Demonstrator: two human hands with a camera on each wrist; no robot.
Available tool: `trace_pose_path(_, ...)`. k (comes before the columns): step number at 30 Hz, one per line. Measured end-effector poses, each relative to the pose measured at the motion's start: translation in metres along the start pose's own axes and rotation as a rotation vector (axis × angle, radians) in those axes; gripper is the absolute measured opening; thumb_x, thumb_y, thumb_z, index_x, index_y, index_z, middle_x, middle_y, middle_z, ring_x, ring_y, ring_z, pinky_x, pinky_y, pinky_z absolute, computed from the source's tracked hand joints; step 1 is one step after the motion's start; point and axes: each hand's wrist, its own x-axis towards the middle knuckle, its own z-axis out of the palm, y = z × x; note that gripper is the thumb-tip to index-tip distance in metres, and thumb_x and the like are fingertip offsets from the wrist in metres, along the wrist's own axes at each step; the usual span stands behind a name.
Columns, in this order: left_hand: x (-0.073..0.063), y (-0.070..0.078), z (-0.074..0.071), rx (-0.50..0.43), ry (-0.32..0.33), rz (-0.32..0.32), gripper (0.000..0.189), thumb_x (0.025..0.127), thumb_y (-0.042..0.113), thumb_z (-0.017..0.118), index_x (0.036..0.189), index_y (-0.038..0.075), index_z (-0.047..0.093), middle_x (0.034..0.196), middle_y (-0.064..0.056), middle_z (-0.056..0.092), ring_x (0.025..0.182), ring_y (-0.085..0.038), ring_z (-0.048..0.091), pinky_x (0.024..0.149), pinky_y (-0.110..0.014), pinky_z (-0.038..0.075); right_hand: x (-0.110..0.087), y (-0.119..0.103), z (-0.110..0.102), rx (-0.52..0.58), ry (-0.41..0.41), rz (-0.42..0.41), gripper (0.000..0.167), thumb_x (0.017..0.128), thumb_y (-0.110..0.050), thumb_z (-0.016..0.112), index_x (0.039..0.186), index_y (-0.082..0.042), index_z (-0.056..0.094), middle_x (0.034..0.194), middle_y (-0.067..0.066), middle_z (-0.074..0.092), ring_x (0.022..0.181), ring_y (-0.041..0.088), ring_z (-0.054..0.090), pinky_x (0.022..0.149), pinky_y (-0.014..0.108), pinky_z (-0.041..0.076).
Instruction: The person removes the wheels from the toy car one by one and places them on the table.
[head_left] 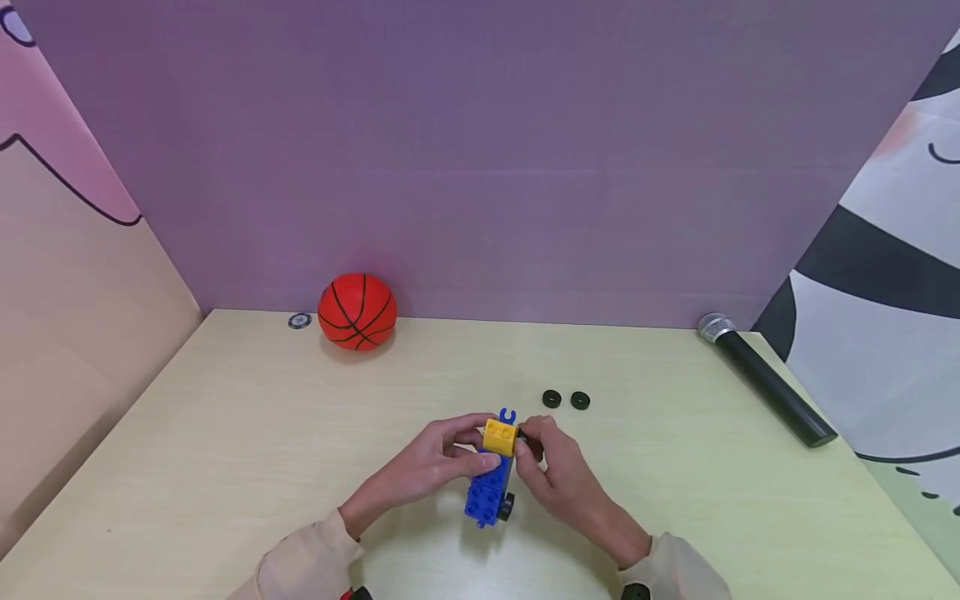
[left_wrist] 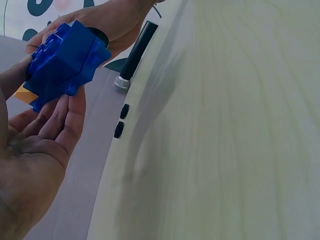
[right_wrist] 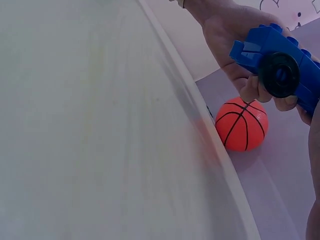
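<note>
Above the table, my left hand (head_left: 427, 460) grips a blue toy-brick vehicle (head_left: 486, 497), its thumb on the top near a yellow brick (head_left: 498, 437). A blue hook sticks out at the far end. One black wheel (head_left: 507, 507) sits on the near right side, facing the camera in the right wrist view (right_wrist: 279, 75). My right hand (head_left: 562, 477) pinches a small dark piece, apparently another wheel (head_left: 522, 434), against the vehicle's far right side. The fingers mostly hide that piece.
Two black wheels (head_left: 566, 400) lie side by side beyond the hands. Farther back are a red toy basketball (head_left: 357, 312) and a small round disc (head_left: 299, 321). A black microphone (head_left: 772, 383) lies along the right edge. A purple panel (head_left: 480, 167) closes off the back.
</note>
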Motion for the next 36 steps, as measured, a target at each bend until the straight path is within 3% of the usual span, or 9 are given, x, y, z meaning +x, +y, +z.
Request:
trace_pose_path(10,-0.0013,-0.002,-0.0033,-0.007,-0.036,-0.002,0.058,0.105,0.027,0.063,0.153,-0.001,0.046,0.124,-0.014,0.067,0.105,-0.022,0.07,0.091,-0.037,0.058,-0.0001,-0.0025,-0.0024,-0.023,-0.033,0.003,0.02,0.094,0.008,0.053,0.111,-0.002,0.046,0.094,0.002,0.051,0.079,0.007,0.047,0.061,0.023,0.047)
trace_pose_path(17,-0.0007,0.0005,-0.0026,-0.003,0.008,0.002,0.058,0.103,0.025,0.064,0.151,-0.002,0.047,0.122,-0.015,0.068,0.103,-0.024,0.071,0.093,-0.036,0.058,-0.0036,-0.001,-0.0009,0.025,0.052,0.067,0.024,0.103,-0.01,0.057,0.122,-0.001,0.047,0.107,0.005,0.057,0.089,0.014,0.056,0.079,0.032,0.054)
trace_pose_path(22,-0.0003,0.0022,-0.0017,-0.015,0.026,0.003,0.059,0.104,0.025,0.064,0.152,-0.003,0.045,0.123,-0.015,0.067,0.104,-0.026,0.07,0.094,-0.036,0.057,-0.0034,-0.0011,0.0012,0.053,0.108,0.089,0.025,0.1,-0.006,0.062,0.121,-0.001,0.05,0.108,0.006,0.058,0.088,0.016,0.061,0.08,0.032,0.055)
trace_pose_path(26,-0.0008,0.0016,0.0,-0.023,0.034,-0.002,0.059,0.104,0.024,0.065,0.152,-0.004,0.045,0.12,-0.015,0.067,0.102,-0.025,0.071,0.094,-0.036,0.057,-0.0024,0.0003,0.0024,0.085,0.11,0.029,0.024,0.095,0.003,0.061,0.116,-0.001,0.051,0.102,0.005,0.058,0.084,0.015,0.059,0.073,0.031,0.055)
trace_pose_path(31,-0.0014,0.0008,0.0029,-0.024,0.024,-0.003,0.06,0.103,0.024,0.065,0.152,-0.005,0.045,0.117,-0.013,0.067,0.1,-0.022,0.07,0.093,-0.035,0.058,0.0003,0.0033,0.0027,0.094,0.144,-0.079,0.015,0.096,-0.002,0.059,0.11,-0.001,0.051,0.09,0.004,0.054,0.075,0.014,0.051,0.06,0.026,0.048)
trace_pose_path(36,-0.0006,0.0008,0.0029,-0.007,0.018,-0.007,0.059,0.104,0.025,0.064,0.151,-0.004,0.045,0.118,-0.013,0.068,0.102,-0.023,0.071,0.094,-0.035,0.057,0.0026,0.003,0.001,0.082,0.147,-0.104,0.015,0.091,0.001,0.059,0.104,-0.003,0.052,0.085,0.003,0.053,0.071,0.013,0.05,0.057,0.022,0.045)
